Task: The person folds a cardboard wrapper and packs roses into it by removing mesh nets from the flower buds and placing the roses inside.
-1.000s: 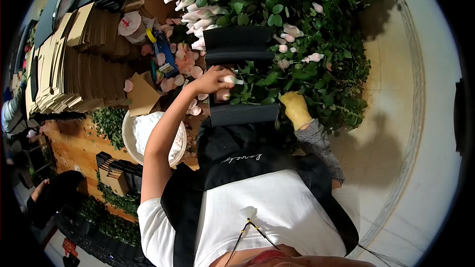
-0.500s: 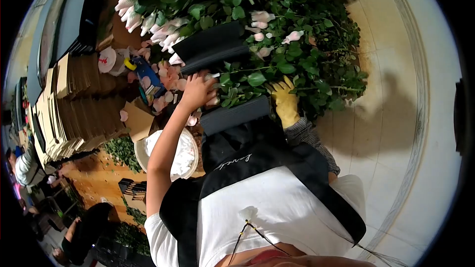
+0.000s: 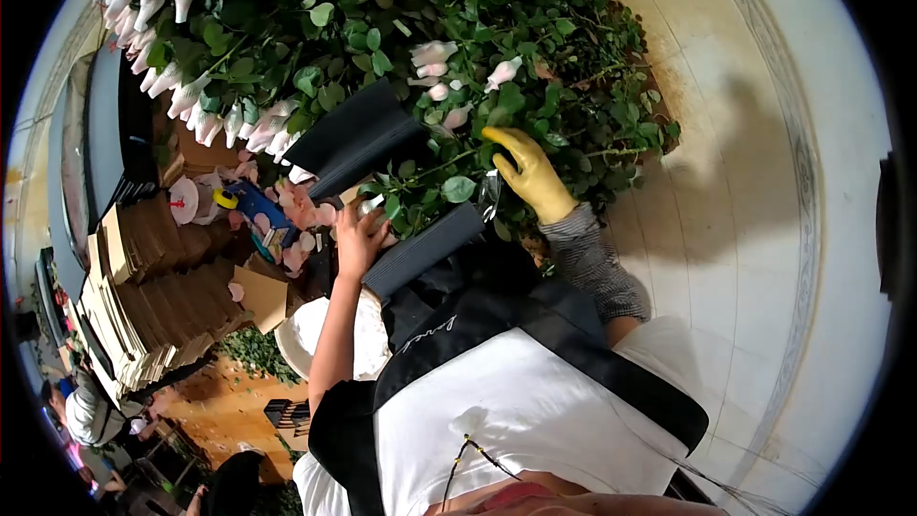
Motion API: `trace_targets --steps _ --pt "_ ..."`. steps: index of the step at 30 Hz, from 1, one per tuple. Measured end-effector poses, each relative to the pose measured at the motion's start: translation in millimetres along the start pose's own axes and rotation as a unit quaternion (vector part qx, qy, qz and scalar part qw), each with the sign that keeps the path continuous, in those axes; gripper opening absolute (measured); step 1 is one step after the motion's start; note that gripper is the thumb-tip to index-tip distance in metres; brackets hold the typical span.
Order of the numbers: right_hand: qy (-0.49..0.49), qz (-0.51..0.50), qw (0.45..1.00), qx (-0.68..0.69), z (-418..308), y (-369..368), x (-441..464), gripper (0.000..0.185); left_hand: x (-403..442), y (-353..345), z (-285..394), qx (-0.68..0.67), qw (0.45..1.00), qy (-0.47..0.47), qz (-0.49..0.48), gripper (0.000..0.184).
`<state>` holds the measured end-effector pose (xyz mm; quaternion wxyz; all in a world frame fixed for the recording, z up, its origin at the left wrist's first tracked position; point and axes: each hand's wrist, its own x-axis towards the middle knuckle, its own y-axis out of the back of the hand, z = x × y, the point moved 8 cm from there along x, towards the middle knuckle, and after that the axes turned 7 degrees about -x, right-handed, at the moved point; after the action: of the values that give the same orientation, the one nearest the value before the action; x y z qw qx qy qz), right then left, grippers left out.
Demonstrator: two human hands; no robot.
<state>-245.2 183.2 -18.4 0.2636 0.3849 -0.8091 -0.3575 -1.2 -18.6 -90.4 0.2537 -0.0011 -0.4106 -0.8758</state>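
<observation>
Black ribbed boards form a trough, the upper board [image 3: 358,134] leaning back and the lower board [image 3: 425,253] lying against my apron. Between them lies a bunch of leafy rose stems [image 3: 430,191]. My bare left hand [image 3: 359,237] rests at the trough's left end, fingers slightly apart and touching the flower-head end, which it mostly hides. My right hand [image 3: 535,177], in a yellow glove, is raised over the stems on the right, with thumb and fingers apart. Just left of the glove is a shiny clear strip [image 3: 489,193].
A large heap of roses [image 3: 382,38] spreads behind, many heads in white netting sleeves [image 3: 186,96]. Stacked cardboard [image 3: 158,296], scattered petals [image 3: 304,205], a blue box [image 3: 263,210] and a white bucket [image 3: 291,344] are on the left. Other people [image 3: 91,411] are at far left.
My gloved right hand has lifted off the stems and its fingers now point left. The view has shifted, moving the trough and my left hand left and down. My left hand stays at the trough's end.
</observation>
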Motion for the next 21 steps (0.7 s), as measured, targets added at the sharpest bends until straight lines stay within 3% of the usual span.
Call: trace_targets --steps 1,3,5,7,8,10,12,13,15,16,19,20,21 --pt "0.032 0.062 0.984 -0.165 -11 7 6 0.049 -1 -3 -4 0.011 1.000 0.015 -0.012 0.026" --pt "0.080 0.009 0.942 -0.326 -2 -24 8 0.048 -2 -3 -5 -0.002 1.000 0.021 -0.014 0.027" --pt "0.020 -0.099 0.930 -0.355 50 -71 8 0.039 0 1 2 0.003 1.000 -0.005 0.015 0.026" --pt "0.038 -0.045 0.939 -0.338 6 -28 20 0.030 -3 0 -5 -0.014 1.000 0.026 0.006 0.028" --pt "0.017 0.009 0.980 -0.199 34 -44 16 0.028 -6 -6 -13 -0.020 0.999 0.026 0.026 0.030" --pt "0.054 0.011 0.930 -0.362 -27 -13 23 0.025 -11 -10 -19 -0.037 0.998 0.033 0.037 0.030" --pt "0.058 -0.002 0.914 -0.402 13 -48 18 0.014 -8 -4 -11 -0.038 0.998 0.029 0.046 0.034" --pt "-0.004 0.022 0.984 -0.179 122 -109 -5 0.010 -6 -2 -8 -0.032 0.998 0.041 0.024 0.050" --pt "0.003 -0.096 0.972 -0.215 82 -82 11 0.027 -9 0 -16 -0.047 0.992 0.094 0.067 0.063" --pt "0.010 -0.153 0.961 -0.231 57 -65 20 0.035 -6 9 -8 -0.002 0.994 0.065 0.087 0.068" --pt "-0.035 -0.282 0.957 -0.063 24 -27 40 0.048 -3 3 -16 0.031 0.995 0.083 0.036 0.068" --pt "0.053 -0.276 0.953 -0.114 41 -29 44 0.049 -1 2 -17 0.035 0.996 0.080 0.022 0.067" --pt "0.000 -0.274 0.954 -0.118 31 -19 55 0.044 1 4 -15 0.053 0.995 0.083 0.003 0.067"
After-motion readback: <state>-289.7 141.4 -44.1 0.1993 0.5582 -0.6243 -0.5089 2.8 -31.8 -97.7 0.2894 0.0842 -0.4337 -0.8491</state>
